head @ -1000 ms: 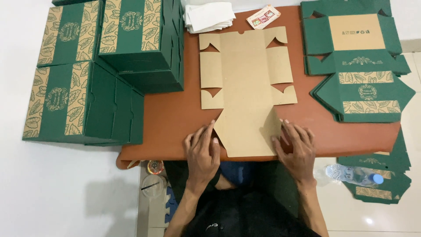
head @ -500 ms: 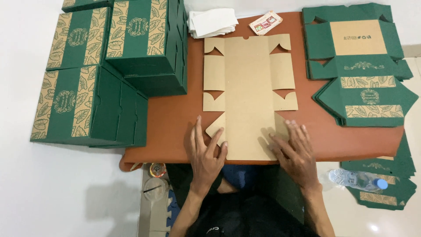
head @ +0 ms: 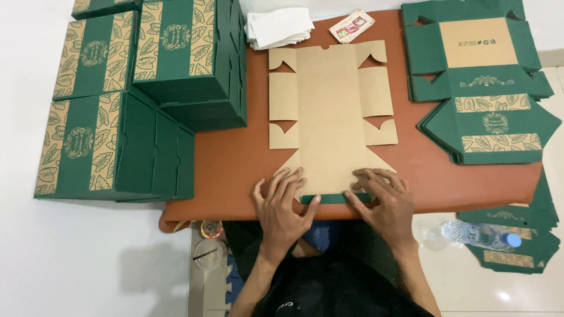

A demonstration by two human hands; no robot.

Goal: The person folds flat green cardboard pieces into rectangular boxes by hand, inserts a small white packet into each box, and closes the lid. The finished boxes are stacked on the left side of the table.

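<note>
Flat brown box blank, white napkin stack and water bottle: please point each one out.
flat brown box blank (head: 329, 111), head view, on its bare middle panel.
white napkin stack (head: 279, 26), head view, on the top sheet.
water bottle (head: 479, 233), head view, on its clear body, left of the blue cap.

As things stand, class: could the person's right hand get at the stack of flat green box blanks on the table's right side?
Probably yes. The right hand rests on the near edge of the brown cardboard blank, and only bare brown table lies between it and the stack of flat green blanks. Nothing stands in the way.
</note>
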